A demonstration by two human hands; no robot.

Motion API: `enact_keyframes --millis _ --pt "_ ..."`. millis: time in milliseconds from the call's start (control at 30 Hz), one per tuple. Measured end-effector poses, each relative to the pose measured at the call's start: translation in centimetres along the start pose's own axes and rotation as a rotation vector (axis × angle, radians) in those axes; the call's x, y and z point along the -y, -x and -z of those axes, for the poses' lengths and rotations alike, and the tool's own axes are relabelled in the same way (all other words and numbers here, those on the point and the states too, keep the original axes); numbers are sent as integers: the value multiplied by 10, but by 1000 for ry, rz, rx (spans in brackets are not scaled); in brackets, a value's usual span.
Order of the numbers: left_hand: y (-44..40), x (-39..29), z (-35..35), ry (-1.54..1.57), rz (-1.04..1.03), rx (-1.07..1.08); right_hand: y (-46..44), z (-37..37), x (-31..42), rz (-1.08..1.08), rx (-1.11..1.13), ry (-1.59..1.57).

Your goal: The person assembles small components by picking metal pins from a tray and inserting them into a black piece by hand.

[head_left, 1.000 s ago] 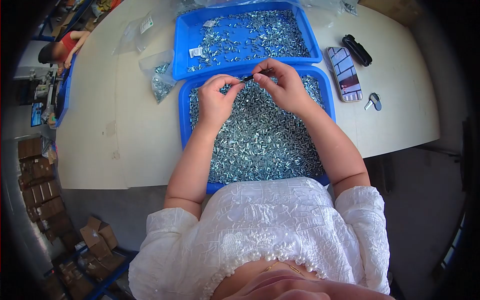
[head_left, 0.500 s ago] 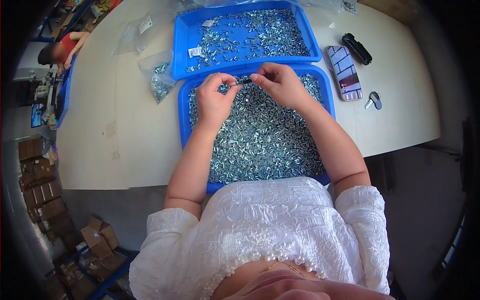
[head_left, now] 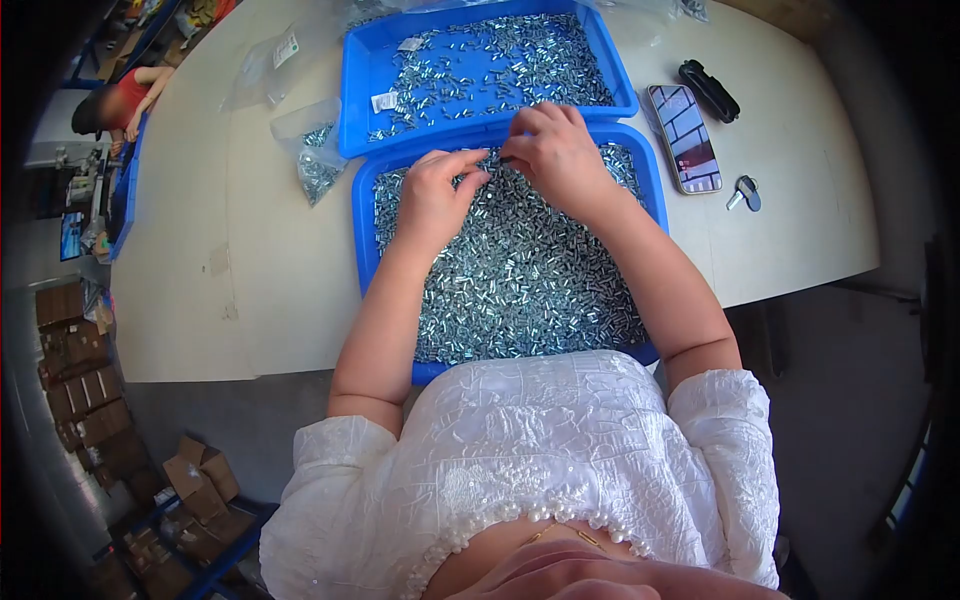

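A deep blue tray (head_left: pixel 364 225) in front of me holds a thick layer of small shiny metal pins (head_left: pixel 520 270). My left hand (head_left: pixel 437 195) hovers over its far part, thumb and forefinger held apart, with nothing visible between them. Close beside it, my right hand (head_left: pixel 558 160) is closed, fingers bent downward. A small dark stick-like thing (head_left: pixel 509 158) shows at its fingertips, mostly hidden by the fingers.
A second blue tray (head_left: pixel 357 95) with scattered pins and paper tags adjoins the far side. Left of the trays lies a plastic bag of pins (head_left: pixel 320 165). A phone (head_left: pixel 687 140), a black case (head_left: pixel 710 92) and keys (head_left: pixel 744 194) are at right. Another person (head_left: pixel 130 100) sits far left.
My left thumb and forefinger have parted; a small piece showed at their tips before. The right hand has turned fingers-down and the dark stick is less visible.
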State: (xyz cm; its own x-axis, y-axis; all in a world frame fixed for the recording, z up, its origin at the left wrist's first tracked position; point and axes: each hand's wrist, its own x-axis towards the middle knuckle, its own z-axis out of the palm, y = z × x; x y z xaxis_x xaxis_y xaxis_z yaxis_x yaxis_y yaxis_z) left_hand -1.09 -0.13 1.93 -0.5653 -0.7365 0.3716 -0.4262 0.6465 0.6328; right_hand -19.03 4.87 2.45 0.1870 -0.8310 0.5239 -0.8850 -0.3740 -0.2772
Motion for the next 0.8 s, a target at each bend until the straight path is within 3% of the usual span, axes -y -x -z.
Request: enact_keyframes --millis 100,133,167,233,267,433,500,633,800 --pt "0 3 -1 139 131 -9 -4 2 -4 -135 -52 -170" --pt "-1 5 -2 224 184 -46 -4 -1 -6 -320 28 -498" --pt "-2 8 -3 226 188 -46 -3 -6 -10 -321 32 -498" --pt "-4 11 -3 413 298 -84 2 -18 -18 -479 -27 -1124" --pt "-4 13 -5 546 296 -86 3 -22 -22 -437 5 -1207" --pt "-2 15 -7 604 272 -101 3 -25 -12 -373 -56 -1286" --pt "-2 18 -9 564 231 -79 5 -18 -12 -340 30 -1046" --pt "-1 23 -12 313 89 -119 5 -16 -16 -197 -25 -779" --pt "-1 31 -15 659 84 -103 0 -6 -4 -287 -29 -819"
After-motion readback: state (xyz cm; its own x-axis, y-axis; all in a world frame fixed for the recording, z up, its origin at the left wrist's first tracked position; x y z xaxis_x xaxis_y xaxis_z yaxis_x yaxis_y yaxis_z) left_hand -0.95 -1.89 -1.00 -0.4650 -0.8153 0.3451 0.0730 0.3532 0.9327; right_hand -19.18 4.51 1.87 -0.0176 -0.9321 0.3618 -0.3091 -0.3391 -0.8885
